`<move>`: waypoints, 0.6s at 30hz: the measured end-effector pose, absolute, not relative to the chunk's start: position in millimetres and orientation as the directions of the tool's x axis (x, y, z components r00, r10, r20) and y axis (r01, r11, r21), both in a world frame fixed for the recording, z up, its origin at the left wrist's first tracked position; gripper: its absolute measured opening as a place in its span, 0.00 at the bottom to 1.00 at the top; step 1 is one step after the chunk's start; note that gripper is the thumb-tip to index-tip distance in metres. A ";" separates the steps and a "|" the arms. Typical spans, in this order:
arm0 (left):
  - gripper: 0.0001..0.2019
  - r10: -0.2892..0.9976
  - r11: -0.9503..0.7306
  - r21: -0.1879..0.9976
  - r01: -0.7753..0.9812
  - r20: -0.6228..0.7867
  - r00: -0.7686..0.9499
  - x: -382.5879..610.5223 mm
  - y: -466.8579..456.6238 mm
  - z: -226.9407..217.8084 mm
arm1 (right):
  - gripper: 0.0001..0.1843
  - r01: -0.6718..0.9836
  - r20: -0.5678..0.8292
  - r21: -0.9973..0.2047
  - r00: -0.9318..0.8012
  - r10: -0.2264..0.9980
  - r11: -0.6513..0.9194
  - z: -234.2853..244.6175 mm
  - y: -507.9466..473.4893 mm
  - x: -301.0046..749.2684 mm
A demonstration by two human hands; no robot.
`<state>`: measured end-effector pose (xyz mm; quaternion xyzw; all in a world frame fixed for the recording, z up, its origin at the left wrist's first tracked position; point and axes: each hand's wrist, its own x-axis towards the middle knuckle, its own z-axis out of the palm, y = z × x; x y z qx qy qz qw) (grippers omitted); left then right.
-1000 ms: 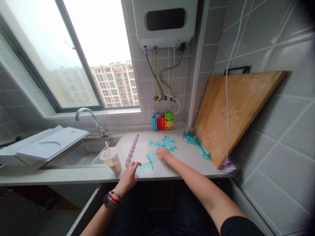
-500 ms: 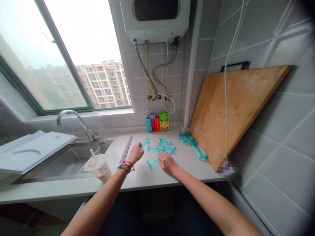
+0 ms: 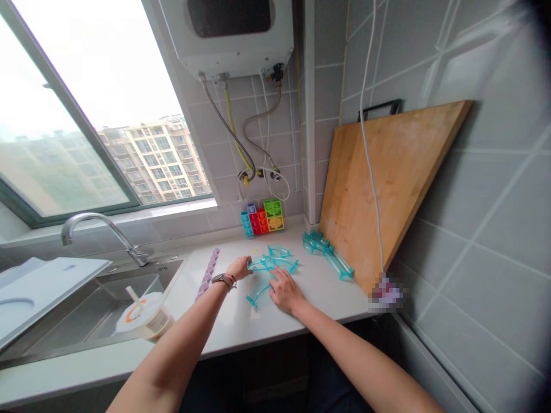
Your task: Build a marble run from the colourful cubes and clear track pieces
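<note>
While left hand (image 3: 239, 268) pinches teal track (image 3: 260, 265), right hand (image 3: 285, 290) sits half-open over worktop (image 3: 316, 301).
Its fingers at curved teal piece (image 3: 259, 293); grip unclear.

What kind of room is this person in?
Probably a kitchen: a sink with a faucet is set into the counter, and a wooden board, likely for cutting, leans against the wall.

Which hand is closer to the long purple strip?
Left. The left hand is a little right of the purple strip; the right hand is farther right, by a curved teal piece.
</note>
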<state>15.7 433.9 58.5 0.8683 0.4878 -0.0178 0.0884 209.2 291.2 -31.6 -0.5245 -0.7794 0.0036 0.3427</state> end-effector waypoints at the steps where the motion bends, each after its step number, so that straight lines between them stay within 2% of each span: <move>1: 0.18 0.841 -0.513 0.126 0.849 -0.126 0.526 13.4 434.6 59.7 | 0.12 0.817 0.523 -0.376 -0.203 0.828 0.438 -32.5 291.9 208.9; 7: 0.18 0.814 -0.548 0.104 0.830 -0.159 0.558 -2.5 432.5 75.1 | 0.12 0.807 0.510 -0.417 -0.174 0.842 0.419 -34.5 295.5 208.1; 11: 0.18 0.836 -0.515 0.137 0.846 -0.138 0.531 -18.0 423.7 89.4 | 0.14 0.811 0.477 -0.437 -0.157 0.865 0.389 -33.9 295.8 208.8; 14: 0.18 0.872 -0.451 0.216 0.866 -0.100 0.479 -31.7 415.8 102.2 | 0.14 0.820 0.451 -0.445 -0.141 0.881 0.359 -32.9 295.1 209.1; 18: 0.15 0.929 -0.331 0.409 0.851 -0.018 0.370 -44.1 393.7 116.3 | 0.15 0.826 0.439 -0.441 -0.143 0.887 0.351 -31.9 293.7 209.0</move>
